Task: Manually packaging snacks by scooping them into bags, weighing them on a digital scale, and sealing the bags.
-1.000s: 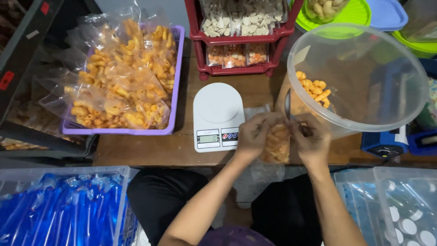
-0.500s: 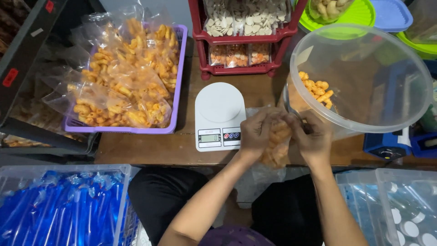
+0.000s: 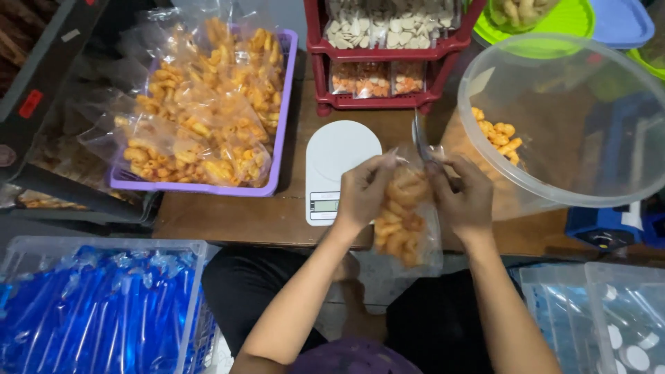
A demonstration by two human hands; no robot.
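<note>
A person seated at a wooden table [image 3: 242,218] grips a clear plastic bag of orange snacks [image 3: 405,221] with 2 bare hands, the bag hanging just over the table's near edge, above the lap. The left hand [image 3: 361,195] has its fingers curled shut around the bag's upper left side; the right hand [image 3: 465,199] is closed on the upper right side and also pinches a thin metal blade-like tool [image 3: 422,142] that points up from the bag's mouth. Just left of the hands, a white kitchen scale [image 3: 336,170] sits on the table, its round platform bare. To the right, a large clear plastic tub [image 3: 575,118] tilts toward the person with a few orange snacks inside. A purple tray [image 3: 277,138] piled with filled snack bags stands at the left of the table, and a red rack [image 3: 381,69] of packaged snacks is behind the scale. A clear bin of blue packets [image 3: 97,312] lies at lower left
</note>
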